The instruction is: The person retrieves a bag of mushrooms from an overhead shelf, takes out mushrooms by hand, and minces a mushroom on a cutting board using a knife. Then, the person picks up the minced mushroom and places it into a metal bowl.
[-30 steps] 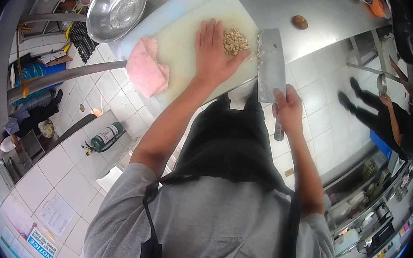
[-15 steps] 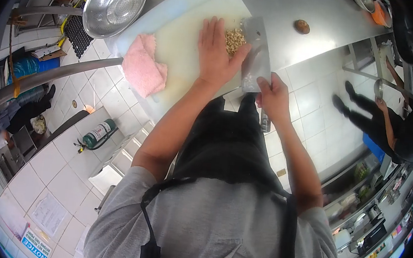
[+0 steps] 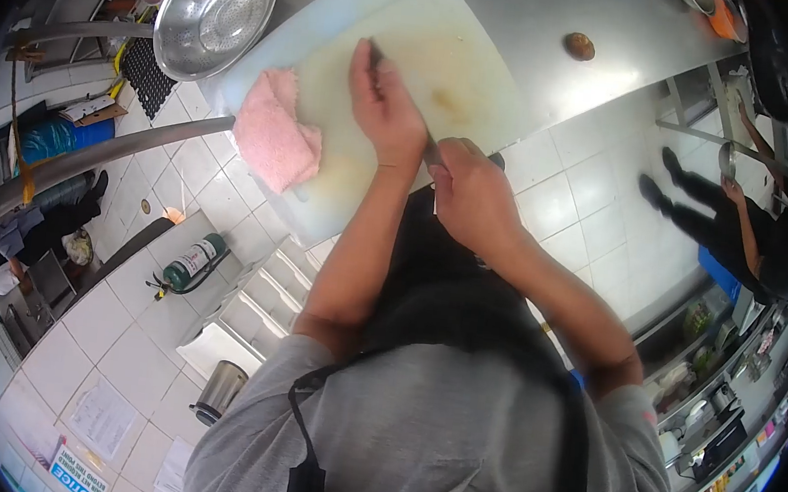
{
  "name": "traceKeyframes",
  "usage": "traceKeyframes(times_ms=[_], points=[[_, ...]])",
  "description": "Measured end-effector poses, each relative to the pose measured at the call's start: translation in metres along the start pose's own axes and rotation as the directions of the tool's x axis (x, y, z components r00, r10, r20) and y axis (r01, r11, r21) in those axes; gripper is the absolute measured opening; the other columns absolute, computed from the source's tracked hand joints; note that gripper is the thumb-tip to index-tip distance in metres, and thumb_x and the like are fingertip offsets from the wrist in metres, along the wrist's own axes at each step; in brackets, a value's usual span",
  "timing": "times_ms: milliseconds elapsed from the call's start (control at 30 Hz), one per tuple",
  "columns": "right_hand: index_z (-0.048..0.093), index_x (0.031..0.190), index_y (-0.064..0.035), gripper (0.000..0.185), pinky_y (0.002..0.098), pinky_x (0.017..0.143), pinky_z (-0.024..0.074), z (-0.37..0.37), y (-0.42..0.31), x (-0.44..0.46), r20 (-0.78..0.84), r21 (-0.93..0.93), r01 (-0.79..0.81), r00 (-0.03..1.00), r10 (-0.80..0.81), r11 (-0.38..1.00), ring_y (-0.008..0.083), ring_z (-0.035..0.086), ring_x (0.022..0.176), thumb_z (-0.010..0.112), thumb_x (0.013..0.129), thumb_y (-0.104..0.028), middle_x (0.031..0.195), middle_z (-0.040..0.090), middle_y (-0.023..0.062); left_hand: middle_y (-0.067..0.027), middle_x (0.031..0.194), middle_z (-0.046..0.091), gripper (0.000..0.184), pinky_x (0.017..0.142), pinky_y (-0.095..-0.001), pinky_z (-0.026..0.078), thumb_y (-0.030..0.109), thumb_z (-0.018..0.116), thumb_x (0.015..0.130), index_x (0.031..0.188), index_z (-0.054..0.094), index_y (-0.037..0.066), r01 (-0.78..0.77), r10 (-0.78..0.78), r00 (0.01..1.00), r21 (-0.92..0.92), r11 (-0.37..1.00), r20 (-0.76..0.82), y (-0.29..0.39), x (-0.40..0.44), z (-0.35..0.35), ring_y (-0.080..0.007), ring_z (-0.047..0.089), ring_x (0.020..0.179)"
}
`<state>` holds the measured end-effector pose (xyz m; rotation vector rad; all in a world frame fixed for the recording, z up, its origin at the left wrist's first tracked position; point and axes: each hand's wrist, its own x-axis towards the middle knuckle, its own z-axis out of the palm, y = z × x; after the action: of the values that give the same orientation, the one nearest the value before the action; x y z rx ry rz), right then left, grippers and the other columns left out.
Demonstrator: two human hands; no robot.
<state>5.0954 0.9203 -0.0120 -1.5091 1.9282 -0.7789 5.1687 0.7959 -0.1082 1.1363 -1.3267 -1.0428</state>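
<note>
My right hand (image 3: pixel 470 192) is wrapped round the handle of a cleaver (image 3: pixel 432 150), which is seen nearly edge-on and runs up towards my left hand. Over the cutting board (image 3: pixel 468 73), my left hand (image 3: pixel 386 112) is cupped beside the blade, its fingers bent and slightly blurred. Whatever lies between that palm and the blade is hidden. The chopped pieces are out of sight, and a damp stain marks the board where they lay. A pink cloth (image 3: pixel 277 130) rests on the board's left part.
A perforated metal bowl (image 3: pixel 215 15) stands left of the board. On the steel table (image 3: pixel 548 24) is a round brown item (image 3: pixel 579 46). Another person (image 3: pixel 746 233) stands at the far right, holding a ladle. A further person (image 3: pixel 25 239) is at the far left.
The cleaver has swung from the right of the chopped pieces, flat over the board, to nearly edge-on beside my left hand. My left hand has lifted and cupped. The pieces have left the board's surface.
</note>
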Motion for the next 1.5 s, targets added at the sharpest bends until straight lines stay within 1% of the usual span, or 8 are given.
traceKeyframes(times_ms=[100,233,500,700,800,1133,1300,1500], points=[[0.058,0.108,0.0028,0.017,0.0516,0.073,0.0620,-0.018,-0.024,-0.002,0.175,-0.211,0.031,0.985,0.007,0.977,0.0444,0.074,0.081,0.063,0.092,0.000,0.105,0.068,0.0242,-0.0099,0.141,0.065,0.041,0.111,-0.0328,0.050,0.027,0.051,0.117,0.146,0.060,-0.002,0.288,-0.378,0.917,-0.441,0.850,-0.129,0.022,0.013,-0.009,-0.0214,0.066,0.123],[0.059,0.106,0.0022,0.017,0.0465,0.069,0.0631,-0.041,-0.045,-0.010,0.215,-0.297,0.111,0.976,-0.047,0.948,0.0397,0.076,0.079,0.062,0.090,0.000,0.104,0.068,0.0225,-0.0099,0.134,0.066,0.039,0.114,-0.0399,0.049,0.028,0.050,0.117,0.142,0.062,0.000,0.329,-0.536,0.834,-0.663,0.672,-0.129,0.019,0.025,-0.014,-0.0246,0.065,0.124],[0.062,0.110,0.0001,0.018,0.0474,0.064,0.0617,-0.087,-0.061,-0.035,0.140,-0.216,0.147,0.983,-0.119,0.965,0.0389,0.073,0.074,0.062,0.092,-0.003,0.101,0.064,0.0194,-0.0165,0.129,0.073,0.025,0.120,-0.0570,0.047,0.020,0.052,0.111,0.121,0.066,0.001,0.468,-0.725,0.607,-0.884,-0.003,0.324,-0.028,0.058,-0.053,-0.0345,0.069,0.122],[0.062,0.111,-0.0017,0.018,0.0474,0.062,0.0612,-0.087,-0.019,-0.007,0.024,-0.379,0.146,0.989,-0.148,0.914,0.0371,0.072,0.070,0.064,0.094,-0.007,0.104,0.061,0.0178,-0.0117,0.108,0.073,0.016,0.115,-0.0526,0.052,0.011,0.053,0.110,0.111,0.067,0.005,0.498,-0.748,0.538,-0.862,-0.092,0.390,0.008,0.057,-0.100,-0.0316,0.070,0.112],[0.062,0.112,-0.0026,0.019,0.0471,0.060,0.0607,-0.062,0.012,0.021,0.047,-0.415,0.171,0.985,-0.167,0.894,0.0358,0.071,0.068,0.064,0.094,-0.011,0.108,0.060,0.0188,-0.0102,0.109,0.074,0.018,0.116,-0.0528,0.051,0.012,0.051,0.111,0.112,0.067,0.005,0.565,-0.613,0.627,-0.822,-0.065,0.480,0.012,0.046,-0.124,-0.0307,0.071,0.113],[0.071,0.115,-0.0049,0.026,0.0479,0.091,0.0576,-0.032,0.030,0.044,0.056,-0.471,0.258,0.963,-0.263,0.844,0.0352,0.068,0.108,0.068,0.092,-0.018,0.117,0.065,0.0164,-0.0110,0.115,0.078,0.019,0.120,-0.0525,0.050,0.010,0.054,0.109,0.109,0.072,0.004,0.671,-0.632,0.495,-0.724,-0.156,0.596,0.077,0.053,-0.087,-0.0307,0.073,0.116],[0.069,0.116,-0.0040,0.028,0.0524,0.093,0.0586,-0.152,0.126,0.085,-0.345,-0.311,-0.143,0.938,0.029,0.940,0.0403,0.068,0.113,0.071,0.096,-0.024,0.119,0.068,0.0213,-0.0110,0.115,0.079,0.021,0.118,-0.0532,0.051,0.011,0.054,0.109,0.108,0.074,0.004,0.738,-0.570,0.473,-0.655,-0.160,0.672,0.093,0.062,-0.035,-0.0302,0.074,0.116],[0.066,0.138,-0.0054,0.046,0.0506,0.103,0.0573,-0.396,0.298,0.172,-0.659,-0.074,-0.643,0.605,0.446,0.762,0.0418,0.072,0.121,0.069,0.101,-0.032,0.131,0.075,0.0237,-0.0097,0.117,0.081,0.025,0.117,-0.0534,0.053,0.015,0.052,0.111,0.108,0.075,0.006,0.792,-0.544,0.413,-0.583,-0.182,0.731,0.116,0.057,0.047,-0.0299,0.076,0.114]])
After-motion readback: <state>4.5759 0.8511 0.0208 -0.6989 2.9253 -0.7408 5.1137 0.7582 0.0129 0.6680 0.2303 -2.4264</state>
